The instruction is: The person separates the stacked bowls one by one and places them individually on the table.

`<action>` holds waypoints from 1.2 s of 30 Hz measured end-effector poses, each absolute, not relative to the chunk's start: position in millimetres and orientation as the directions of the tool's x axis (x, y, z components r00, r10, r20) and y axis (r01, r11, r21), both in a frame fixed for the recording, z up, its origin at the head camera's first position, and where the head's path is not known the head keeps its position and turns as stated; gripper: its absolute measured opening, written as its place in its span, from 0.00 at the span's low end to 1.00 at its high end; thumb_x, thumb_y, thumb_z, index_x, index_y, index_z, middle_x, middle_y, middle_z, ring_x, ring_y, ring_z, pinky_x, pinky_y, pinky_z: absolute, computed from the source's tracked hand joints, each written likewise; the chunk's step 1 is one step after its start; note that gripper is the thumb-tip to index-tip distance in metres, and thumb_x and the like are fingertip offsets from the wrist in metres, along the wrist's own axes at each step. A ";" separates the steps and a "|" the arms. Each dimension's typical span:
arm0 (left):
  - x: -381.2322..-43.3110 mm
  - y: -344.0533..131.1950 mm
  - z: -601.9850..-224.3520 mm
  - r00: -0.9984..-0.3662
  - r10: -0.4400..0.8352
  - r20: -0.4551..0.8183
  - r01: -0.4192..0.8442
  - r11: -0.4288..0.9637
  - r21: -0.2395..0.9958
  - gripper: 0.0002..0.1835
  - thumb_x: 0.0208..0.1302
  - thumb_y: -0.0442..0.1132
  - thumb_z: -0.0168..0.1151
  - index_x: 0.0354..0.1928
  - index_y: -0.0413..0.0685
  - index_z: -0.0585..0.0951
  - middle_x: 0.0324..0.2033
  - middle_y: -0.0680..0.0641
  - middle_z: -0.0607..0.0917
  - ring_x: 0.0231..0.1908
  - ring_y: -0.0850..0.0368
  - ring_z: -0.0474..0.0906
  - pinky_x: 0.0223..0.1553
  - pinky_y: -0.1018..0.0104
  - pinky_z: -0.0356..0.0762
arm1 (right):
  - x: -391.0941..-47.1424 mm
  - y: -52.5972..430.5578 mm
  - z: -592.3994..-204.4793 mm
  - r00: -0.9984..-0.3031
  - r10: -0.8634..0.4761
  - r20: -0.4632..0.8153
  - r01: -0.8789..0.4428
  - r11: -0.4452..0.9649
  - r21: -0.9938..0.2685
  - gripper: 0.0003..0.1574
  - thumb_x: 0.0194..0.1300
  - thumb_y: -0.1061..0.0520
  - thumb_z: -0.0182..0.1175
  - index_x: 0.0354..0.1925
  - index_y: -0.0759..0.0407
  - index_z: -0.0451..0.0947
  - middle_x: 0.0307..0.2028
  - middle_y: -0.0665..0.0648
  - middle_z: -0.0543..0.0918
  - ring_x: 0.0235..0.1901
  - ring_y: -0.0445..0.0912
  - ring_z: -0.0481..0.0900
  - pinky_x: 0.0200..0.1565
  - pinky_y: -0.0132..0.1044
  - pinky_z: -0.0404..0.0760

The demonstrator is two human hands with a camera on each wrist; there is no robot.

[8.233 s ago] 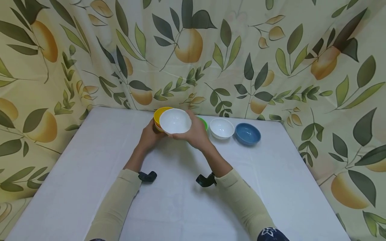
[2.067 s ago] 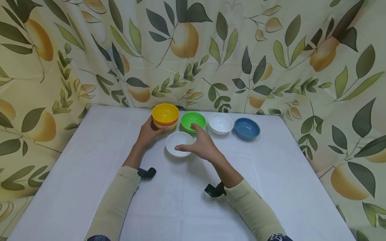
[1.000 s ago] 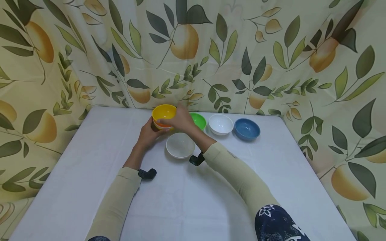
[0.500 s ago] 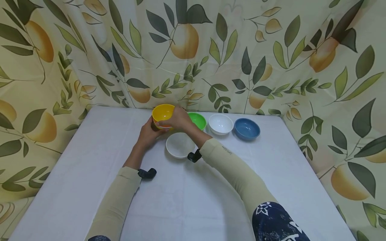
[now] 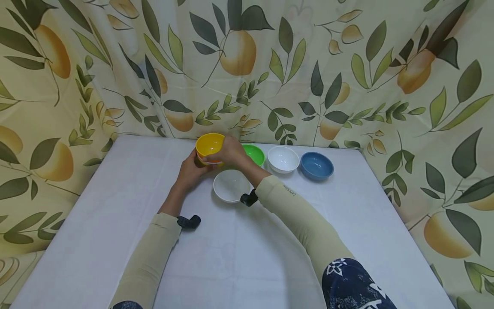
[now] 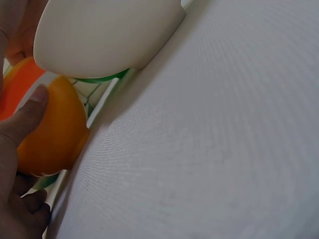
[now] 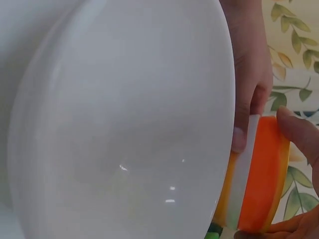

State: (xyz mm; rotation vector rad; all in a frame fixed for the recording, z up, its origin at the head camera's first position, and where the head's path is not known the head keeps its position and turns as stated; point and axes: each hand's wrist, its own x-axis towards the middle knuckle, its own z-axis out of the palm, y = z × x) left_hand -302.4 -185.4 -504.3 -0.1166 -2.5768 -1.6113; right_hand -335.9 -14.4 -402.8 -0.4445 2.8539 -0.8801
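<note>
Near the back edge, my left hand (image 5: 189, 173) grips the lower part of a stack of bowls (image 5: 206, 146). Yellow is topmost, with orange, white and yellow beneath. In the left wrist view the left thumb (image 6: 34, 107) presses the white and lower yellow bowls (image 6: 57, 134). My right hand (image 5: 230, 153) holds the stack's upper right side; in the right wrist view its thumb (image 7: 291, 122) lies at the rim by the orange bowl (image 7: 264, 174). A separate white bowl (image 5: 229, 186) sits upright in front, partly hidden by the right wrist.
Right of the stack, a green bowl (image 5: 254, 154), partly covered by the right hand, a white bowl (image 5: 283, 159) and a blue bowl (image 5: 317, 166) stand in a row. A fruit-patterned curtain (image 5: 293, 77) hangs behind the white-covered table (image 5: 216, 266).
The white bowl I held 8.2 s ago now stands on the table. My right hand let go of it and moved left to the stack. Over the last half second almost nothing moved.
</note>
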 end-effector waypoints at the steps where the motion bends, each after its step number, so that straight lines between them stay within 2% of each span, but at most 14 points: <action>1: -302.6 -185.6 -504.5 -0.992 0.013 0.127 0.120 0.435 0.892 0.54 0.62 0.53 0.78 0.83 0.53 0.57 0.78 0.44 0.65 0.79 0.44 0.56 0.79 0.40 0.47 | -336.4 -14.1 -402.9 -0.948 -0.316 -0.029 -0.244 0.786 -0.568 0.53 0.51 0.35 0.82 0.63 0.62 0.71 0.48 0.56 0.80 0.47 0.49 0.78 0.49 0.39 0.81; 11: -304.0 -185.6 -505.6 -0.991 0.015 0.134 0.127 0.423 0.897 0.54 0.62 0.54 0.78 0.83 0.51 0.58 0.78 0.44 0.66 0.78 0.44 0.56 0.79 0.40 0.47 | -338.1 -14.3 -399.7 -0.949 -0.312 -0.039 -0.236 0.787 -0.570 0.51 0.51 0.37 0.83 0.61 0.62 0.71 0.46 0.55 0.81 0.45 0.49 0.78 0.46 0.37 0.81; 18: -304.1 -185.8 -504.1 -0.990 0.016 0.138 0.132 0.418 0.899 0.53 0.61 0.54 0.78 0.82 0.50 0.59 0.77 0.43 0.67 0.78 0.44 0.57 0.79 0.40 0.47 | -339.2 -14.8 -396.5 -0.952 -0.298 -0.073 -0.205 0.794 -0.572 0.47 0.55 0.38 0.80 0.60 0.62 0.72 0.46 0.55 0.81 0.44 0.48 0.78 0.45 0.36 0.81; 21: -304.2 -185.7 -504.1 -0.990 0.018 0.140 0.134 0.424 0.895 0.53 0.61 0.55 0.78 0.82 0.52 0.60 0.77 0.44 0.68 0.78 0.44 0.57 0.79 0.40 0.47 | -340.3 -14.8 -396.5 -0.952 -0.302 -0.050 -0.220 0.788 -0.575 0.46 0.54 0.39 0.81 0.58 0.62 0.73 0.45 0.56 0.81 0.44 0.49 0.79 0.45 0.36 0.81; 31: -305.2 -186.3 -506.2 -0.992 0.011 0.126 0.117 0.442 0.889 0.54 0.60 0.56 0.78 0.82 0.52 0.59 0.77 0.43 0.67 0.79 0.44 0.56 0.79 0.38 0.46 | -339.3 -14.0 -395.9 -0.956 -0.294 0.010 -0.244 0.771 -0.588 0.53 0.51 0.40 0.83 0.63 0.66 0.70 0.49 0.59 0.81 0.47 0.51 0.79 0.50 0.39 0.82; 36: -304.6 -186.7 -506.1 -0.991 0.010 0.132 0.123 0.442 0.888 0.54 0.60 0.57 0.78 0.82 0.53 0.60 0.77 0.43 0.68 0.78 0.43 0.57 0.78 0.37 0.47 | -336.2 -13.2 -392.1 -0.955 -0.296 0.032 -0.252 0.745 -0.618 0.53 0.50 0.41 0.83 0.63 0.65 0.70 0.49 0.58 0.80 0.47 0.50 0.78 0.50 0.39 0.82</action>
